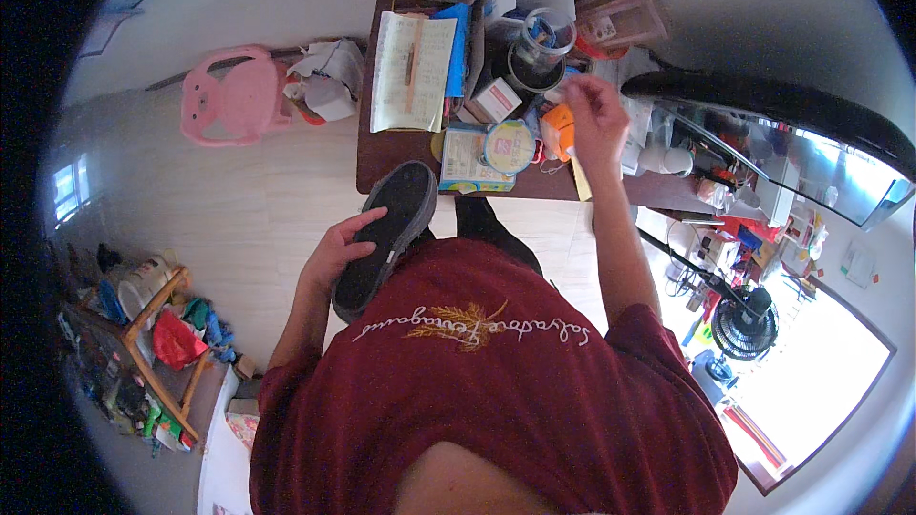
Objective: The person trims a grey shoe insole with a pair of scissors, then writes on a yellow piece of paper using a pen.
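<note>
A black shoe (401,202) with a dark grey sole edge is in my left hand (342,246). Its toe points towards the table, and my fingers lie across its dark face. Over the right part of the table, my right hand (599,119) is raised with its fingers drawn together; whatever they may hold is too small to make out. Close by that hand are an orange packet (559,130) and a clear plastic jar (545,43). A round lidded tin (509,147) sits near the table's front edge.
An open notebook (412,72) lies on the dark wooden table (377,170). A television (811,148) stands at the right. A pink chair (232,100) is at the far left, a wooden-framed rack (153,300) at the near left, a black fan (744,322) at the right.
</note>
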### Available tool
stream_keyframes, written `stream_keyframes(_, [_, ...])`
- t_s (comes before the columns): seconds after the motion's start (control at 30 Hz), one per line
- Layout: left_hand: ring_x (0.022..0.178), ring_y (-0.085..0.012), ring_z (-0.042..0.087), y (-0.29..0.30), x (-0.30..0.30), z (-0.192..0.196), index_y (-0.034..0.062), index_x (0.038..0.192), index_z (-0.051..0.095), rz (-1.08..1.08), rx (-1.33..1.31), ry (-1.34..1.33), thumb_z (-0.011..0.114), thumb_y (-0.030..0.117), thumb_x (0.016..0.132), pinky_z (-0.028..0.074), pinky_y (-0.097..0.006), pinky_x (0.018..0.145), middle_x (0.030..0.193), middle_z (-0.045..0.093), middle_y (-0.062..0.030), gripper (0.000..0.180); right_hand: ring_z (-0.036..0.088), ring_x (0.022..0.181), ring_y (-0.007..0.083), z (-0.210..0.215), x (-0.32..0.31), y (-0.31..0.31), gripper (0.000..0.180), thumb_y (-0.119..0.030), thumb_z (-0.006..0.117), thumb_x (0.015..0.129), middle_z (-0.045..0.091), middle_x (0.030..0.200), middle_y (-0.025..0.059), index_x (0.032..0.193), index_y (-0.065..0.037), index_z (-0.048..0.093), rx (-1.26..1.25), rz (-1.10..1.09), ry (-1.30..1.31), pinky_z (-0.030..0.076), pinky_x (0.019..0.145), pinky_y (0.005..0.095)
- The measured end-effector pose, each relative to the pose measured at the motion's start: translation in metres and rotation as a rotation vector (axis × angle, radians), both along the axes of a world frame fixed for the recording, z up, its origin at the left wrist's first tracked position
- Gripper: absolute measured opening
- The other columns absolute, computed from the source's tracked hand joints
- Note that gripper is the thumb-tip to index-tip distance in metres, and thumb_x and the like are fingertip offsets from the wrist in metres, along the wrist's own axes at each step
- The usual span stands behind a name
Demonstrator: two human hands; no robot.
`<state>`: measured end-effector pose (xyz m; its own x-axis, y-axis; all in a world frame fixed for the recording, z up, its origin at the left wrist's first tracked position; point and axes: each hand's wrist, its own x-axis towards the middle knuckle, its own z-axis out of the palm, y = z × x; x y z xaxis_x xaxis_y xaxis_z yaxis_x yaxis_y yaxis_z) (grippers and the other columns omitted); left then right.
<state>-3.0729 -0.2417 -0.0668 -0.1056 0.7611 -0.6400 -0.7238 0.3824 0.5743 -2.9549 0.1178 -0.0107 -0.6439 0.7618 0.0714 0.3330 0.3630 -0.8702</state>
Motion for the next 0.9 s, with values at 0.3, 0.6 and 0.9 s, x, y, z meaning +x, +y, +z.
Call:
stream_keyframes(0.3, [0.110,-0.0155,0.050,-0.016,-0.008,-0.002,0.0031,0.129,0.044,0.067,0.032,0.130,0.057,-0.001,0.072,0.038,-0.028,0.095,0.125,0.050,-0.0071,0.059,0.062,0.075,0.0225,0.000,-0.048,0.033,0.023,-0.020,0.066,0.076,0.061,0.094,0.0076,0.095,-0.009,0.058,0.579,0.188,-0.355,0.050,0.066,0.0356])
stream_keyframes(0.6, [0.114,-0.0160,0.047,0.015,-0.043,0.040,0.0047,0.128,0.047,0.084,0.137,0.350,0.049,-0.009,0.074,0.036,-0.028,0.097,0.126,0.050,-0.0084,0.056,0.060,0.083,0.0260,-0.006,-0.039,0.028,0.017,-0.011,0.065,0.074,0.059,0.094,0.0054,0.089,-0.010,0.057,0.643,0.254,-0.281,0.050,0.069,0.0361])
stream_keyframes(0.9, [0.115,-0.0176,0.047,0.039,-0.044,0.032,0.0024,0.124,0.050,-0.081,0.048,0.417,0.053,-0.004,0.072,0.033,-0.030,0.100,0.124,0.052,-0.0091,0.052,0.060,0.082,0.0252,0.006,-0.019,0.036,0.012,-0.004,0.065,0.072,0.060,0.086,0.0077,0.082,-0.007,0.059,0.683,0.321,-0.170,0.051,0.067,0.0336])
